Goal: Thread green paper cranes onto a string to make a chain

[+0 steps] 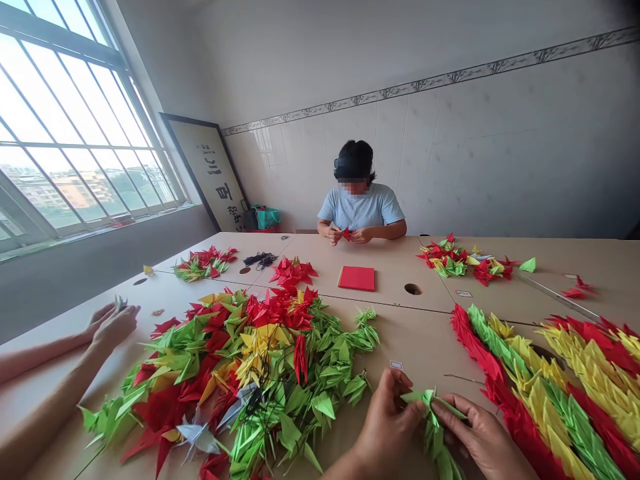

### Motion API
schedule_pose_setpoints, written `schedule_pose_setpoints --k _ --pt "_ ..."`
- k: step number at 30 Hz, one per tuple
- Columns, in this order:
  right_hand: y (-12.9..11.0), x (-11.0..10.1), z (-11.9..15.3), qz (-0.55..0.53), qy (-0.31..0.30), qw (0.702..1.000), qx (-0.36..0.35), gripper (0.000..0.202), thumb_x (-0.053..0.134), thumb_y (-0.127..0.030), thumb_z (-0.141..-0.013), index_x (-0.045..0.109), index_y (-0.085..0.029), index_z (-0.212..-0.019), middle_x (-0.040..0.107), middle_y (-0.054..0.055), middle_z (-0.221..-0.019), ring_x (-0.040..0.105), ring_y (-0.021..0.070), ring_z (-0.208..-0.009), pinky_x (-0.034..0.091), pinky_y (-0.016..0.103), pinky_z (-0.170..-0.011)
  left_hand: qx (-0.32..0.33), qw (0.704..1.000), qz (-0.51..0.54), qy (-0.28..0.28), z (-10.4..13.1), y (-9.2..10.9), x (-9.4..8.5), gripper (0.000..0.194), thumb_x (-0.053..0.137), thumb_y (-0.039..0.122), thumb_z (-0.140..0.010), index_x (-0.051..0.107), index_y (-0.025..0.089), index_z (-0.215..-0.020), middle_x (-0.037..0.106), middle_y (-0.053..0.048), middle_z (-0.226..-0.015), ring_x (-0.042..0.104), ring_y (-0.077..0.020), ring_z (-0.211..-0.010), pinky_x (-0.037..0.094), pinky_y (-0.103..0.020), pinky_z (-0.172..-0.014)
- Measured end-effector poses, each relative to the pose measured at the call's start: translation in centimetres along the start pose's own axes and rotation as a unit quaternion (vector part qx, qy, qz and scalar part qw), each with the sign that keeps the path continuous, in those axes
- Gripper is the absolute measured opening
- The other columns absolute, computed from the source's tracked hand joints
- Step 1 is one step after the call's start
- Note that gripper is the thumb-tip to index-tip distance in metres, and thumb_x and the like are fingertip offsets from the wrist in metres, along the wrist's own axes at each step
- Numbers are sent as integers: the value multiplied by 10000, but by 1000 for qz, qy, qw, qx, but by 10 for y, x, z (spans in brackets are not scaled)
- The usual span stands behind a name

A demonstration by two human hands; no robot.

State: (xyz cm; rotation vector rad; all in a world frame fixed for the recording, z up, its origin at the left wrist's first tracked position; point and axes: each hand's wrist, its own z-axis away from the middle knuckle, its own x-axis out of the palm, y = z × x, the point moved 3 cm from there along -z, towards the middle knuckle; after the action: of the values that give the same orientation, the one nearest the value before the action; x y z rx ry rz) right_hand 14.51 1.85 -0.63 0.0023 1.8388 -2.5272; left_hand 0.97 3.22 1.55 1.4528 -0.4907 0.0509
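Note:
Near the front edge of the table, my left hand [387, 423] pinches one side of a green folded paper piece [431, 400]. The other side of that piece is between the fingers of my right hand [480, 433]. More green folded paper hangs in a strand below it, partly behind my right fingers. To the left of my left hand lies a large heap of folded paper cranes [310, 360] in green, red, yellow and pale blue, with dark threads [257, 387] over it. Strung rows of red, yellow and green paper [550, 387] lie to the right of my right hand.
Another person's hands [117, 323] hold a small greyish piece at the left. Across the table a person [361, 207] holds a red folded piece. A red paper stack [357, 279], smaller crane piles [443, 257], black threads [260, 260] and a hole [413, 289] are farther back.

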Motion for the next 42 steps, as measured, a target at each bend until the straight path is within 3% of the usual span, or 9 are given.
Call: schedule_pose_setpoints --k 5,14,19,25,32,36,42 --pt "-2 3 2 -43 -33 998 21 224 748 -370 -582 640 -211 -696 464 -80 -474 387 92 -458 303 187 -426 4 999 5 -36 1 -3 0 410 707 421 -665 397 190 -800 438 53 -698 350 -66 -584 266 -207 -533" --pt "-4 5 2 -45 -54 997 18 305 746 -452 -557 674 -205 -721 573 -42 -525 543 143 -529 437 222 -508 -14 997 57 -40 -2 -7 0 476 767 400 -598 377 201 -784 457 70 -668 333 -32 -495 220 -206 -478" --pt "7 1 -8 -35 -64 997 30 291 764 -426 -532 681 -197 -692 596 -42 -516 507 118 -466 400 207 -456 -18 997 66 -45 -4 -5 0 523 785 445 -549 368 206 -757 431 86 -624 303 -27 -468 202 -204 -457" --pt "-3 -1 -1 -47 -3 999 -12 289 728 -445 -574 695 -205 -732 569 -39 -489 526 145 -495 433 226 -477 -14 1000 22 6 -4 -7 -4 550 763 478 -572 430 191 -903 465 62 -638 400 -76 -574 288 -214 -554" --pt "-6 -6 1 -85 25 996 -8 264 711 -468 -620 675 -223 -710 574 -44 -542 484 125 -534 391 191 -465 -16 997 16 -71 -2 -15 2 790 815 449 -496 376 208 -1107 525 21 -757 500 -110 -665 327 -246 -632" --pt "-1 -11 -3 -92 54 994 -20 271 726 -469 -601 649 -214 -648 579 -45 -541 460 113 -528 377 185 -462 -45 997 4 -66 -1 -18 0 712 797 430 -532 418 193 -1086 529 28 -705 491 -103 -626 306 -230 -582" --pt "9 -20 -9 -126 106 986 -17 254 754 -430 -578 640 -214 -645 613 -36 -553 503 127 -526 419 212 -475 -118 984 122 -48 0 -18 -1 595 810 265 -521 495 184 -1019 529 60 -632 480 -68 -520 316 -195 -512"
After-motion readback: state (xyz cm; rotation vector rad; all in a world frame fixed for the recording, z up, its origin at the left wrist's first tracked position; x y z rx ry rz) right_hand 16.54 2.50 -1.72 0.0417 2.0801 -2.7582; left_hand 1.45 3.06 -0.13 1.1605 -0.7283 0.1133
